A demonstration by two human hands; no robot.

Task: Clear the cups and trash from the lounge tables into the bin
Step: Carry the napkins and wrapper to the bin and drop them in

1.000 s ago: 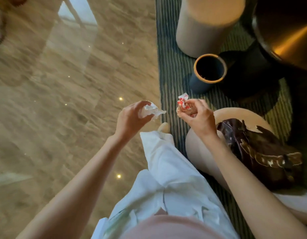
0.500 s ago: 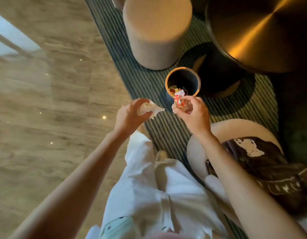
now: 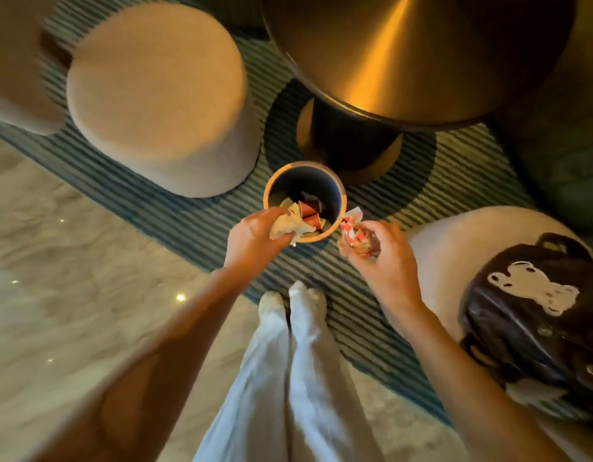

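Note:
A small round bin (image 3: pixel 339 190) with a tan rim and dark inside stands on the striped rug, holding red cups and paper scraps. My left hand (image 3: pixel 251 240) grips a crumpled white tissue (image 3: pixel 286 226) over the bin's near-left rim. My right hand (image 3: pixel 385 258) holds a bunch of red-and-white wrappers (image 3: pixel 353 230) just right of the bin, outside its rim.
A round brass table (image 3: pixel 421 51) on a pedestal stands right behind the bin. A beige cylindrical pouf (image 3: pixel 158 95) is at the left, another pouf (image 3: pixel 438 248) with a dark brown bag (image 3: pixel 535 321) at the right. Marble floor lies left of the rug.
I have stepped closer, so the bin now lies right under my hands. Both hands moved forward with their trash; the left one has reached over the bin's rim.

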